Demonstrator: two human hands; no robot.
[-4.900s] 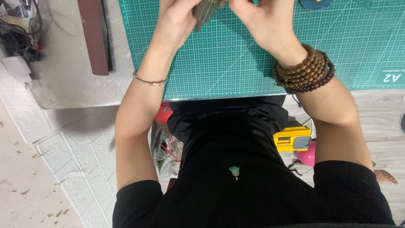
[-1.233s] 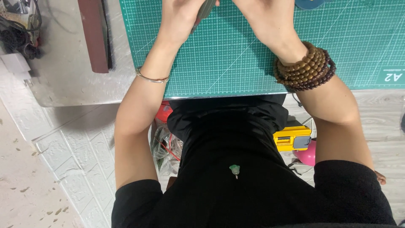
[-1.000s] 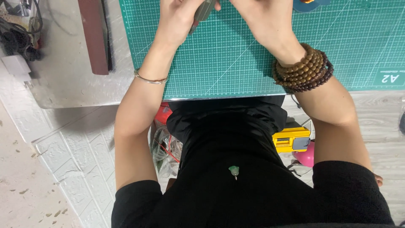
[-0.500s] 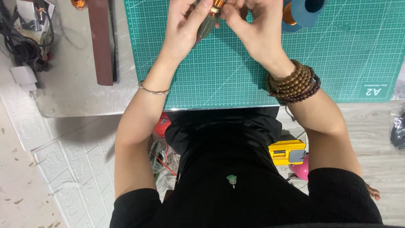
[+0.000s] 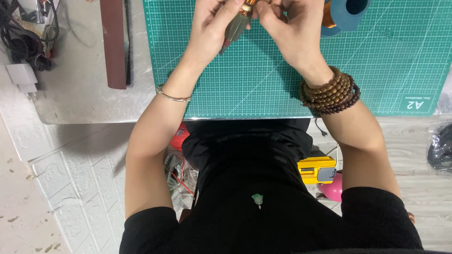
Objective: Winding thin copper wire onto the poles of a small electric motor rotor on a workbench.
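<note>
Overhead, hands (image 5: 254, 23) pinch small tool (image 5: 235, 26); tape roll (image 5: 346, 11) beside mat (image 5: 263, 80).

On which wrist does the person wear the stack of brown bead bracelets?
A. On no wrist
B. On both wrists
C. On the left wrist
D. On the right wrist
D: the brown bead bracelets circle the wrist of the right hand; the left hand has only a thin metal bangle.
</note>
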